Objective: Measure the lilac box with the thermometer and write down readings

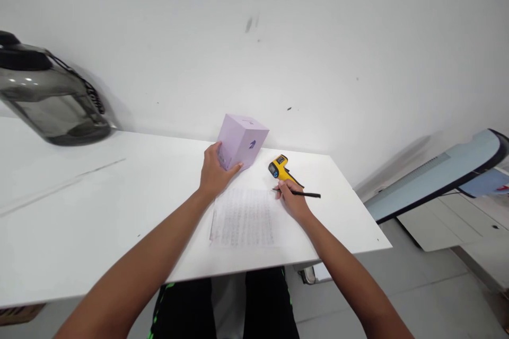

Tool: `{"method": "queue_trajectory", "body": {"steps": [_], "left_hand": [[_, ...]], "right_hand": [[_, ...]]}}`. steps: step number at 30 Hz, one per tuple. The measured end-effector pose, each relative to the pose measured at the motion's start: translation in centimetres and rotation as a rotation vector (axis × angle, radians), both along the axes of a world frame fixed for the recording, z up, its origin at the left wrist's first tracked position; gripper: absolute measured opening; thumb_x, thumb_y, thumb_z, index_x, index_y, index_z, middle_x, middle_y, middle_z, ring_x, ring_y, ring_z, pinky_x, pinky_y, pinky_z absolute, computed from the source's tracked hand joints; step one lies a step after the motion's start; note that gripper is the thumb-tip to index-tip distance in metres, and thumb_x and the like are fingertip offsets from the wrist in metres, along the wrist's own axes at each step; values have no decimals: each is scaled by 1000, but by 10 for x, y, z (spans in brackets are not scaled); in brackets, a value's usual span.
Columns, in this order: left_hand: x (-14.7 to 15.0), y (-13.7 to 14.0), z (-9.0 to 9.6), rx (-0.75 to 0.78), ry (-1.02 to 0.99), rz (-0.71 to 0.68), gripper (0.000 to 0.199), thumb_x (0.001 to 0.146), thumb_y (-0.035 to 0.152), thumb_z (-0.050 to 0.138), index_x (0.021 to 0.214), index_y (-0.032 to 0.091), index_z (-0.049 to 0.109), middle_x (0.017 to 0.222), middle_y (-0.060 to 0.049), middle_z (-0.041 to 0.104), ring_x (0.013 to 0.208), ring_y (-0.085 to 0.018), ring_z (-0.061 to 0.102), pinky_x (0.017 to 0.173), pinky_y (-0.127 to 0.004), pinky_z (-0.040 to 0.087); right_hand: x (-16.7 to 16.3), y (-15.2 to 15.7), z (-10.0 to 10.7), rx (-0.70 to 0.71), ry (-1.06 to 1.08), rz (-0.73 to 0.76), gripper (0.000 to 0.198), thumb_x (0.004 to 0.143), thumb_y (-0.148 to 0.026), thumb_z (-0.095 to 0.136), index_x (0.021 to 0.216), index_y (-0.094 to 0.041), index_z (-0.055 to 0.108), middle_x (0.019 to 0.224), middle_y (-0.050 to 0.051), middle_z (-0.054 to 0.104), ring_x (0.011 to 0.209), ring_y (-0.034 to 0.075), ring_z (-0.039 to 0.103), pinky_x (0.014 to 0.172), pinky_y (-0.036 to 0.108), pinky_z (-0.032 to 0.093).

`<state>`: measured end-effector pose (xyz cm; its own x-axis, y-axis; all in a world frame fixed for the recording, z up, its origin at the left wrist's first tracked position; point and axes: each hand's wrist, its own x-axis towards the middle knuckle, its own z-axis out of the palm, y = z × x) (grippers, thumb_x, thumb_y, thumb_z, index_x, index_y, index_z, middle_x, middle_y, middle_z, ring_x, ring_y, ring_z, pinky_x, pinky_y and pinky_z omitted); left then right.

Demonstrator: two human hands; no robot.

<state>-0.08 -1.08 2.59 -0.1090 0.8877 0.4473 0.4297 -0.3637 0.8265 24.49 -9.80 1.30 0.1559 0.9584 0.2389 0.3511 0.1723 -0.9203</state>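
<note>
My left hand (217,172) is closed around the lower part of a lilac box (239,140), thumb on the front and fingers on the left side. The box leans back at a tilt near the wall. In my right hand (292,199) is a black pen (310,194), pinched between the fingers with its tip pointing left. Below the pen tip lies a sheet of paper (243,220) covered in dense rows of writing, too blurred to read. A yellow and black infrared thermometer (280,168) lies just beyond my right hand.
A large grey water bottle (51,100) with a black lid stands at the far left of the white table (119,212), by the wall. The table's right edge ends past my right forearm. A light blue panel (433,180) juts in beyond it.
</note>
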Motion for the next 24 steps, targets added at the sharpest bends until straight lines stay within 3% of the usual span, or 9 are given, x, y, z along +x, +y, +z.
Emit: {"method": "queue_trajectory", "body": {"steps": [4, 14, 24], "left_hand": [[0, 0, 0, 23, -11, -7, 96, 65, 52, 83, 145, 29, 36, 147, -14, 42, 140, -36, 44, 112, -58, 44], [2, 0, 1, 7, 11, -4, 96, 66, 51, 82, 146, 28, 34, 148, -14, 41, 140, -36, 43, 112, -57, 44], [2, 0, 2, 1, -3, -2, 96, 65, 51, 83, 145, 28, 35, 147, -15, 42, 140, -37, 43, 111, -57, 44]], "right_hand": [[1, -1, 0, -86, 12, -5, 49, 88, -60, 59, 61, -20, 63, 48, -4, 49, 48, 13, 45, 51, 27, 37], [-3, -2, 7, -49, -121, 23, 48, 87, -48, 59, 47, -22, 51, 52, -1, 55, 60, 16, 56, 62, 29, 45], [0, -2, 6, -95, -78, 35, 45, 87, -49, 59, 52, -21, 59, 49, -3, 50, 52, 14, 49, 57, 29, 42]]}}
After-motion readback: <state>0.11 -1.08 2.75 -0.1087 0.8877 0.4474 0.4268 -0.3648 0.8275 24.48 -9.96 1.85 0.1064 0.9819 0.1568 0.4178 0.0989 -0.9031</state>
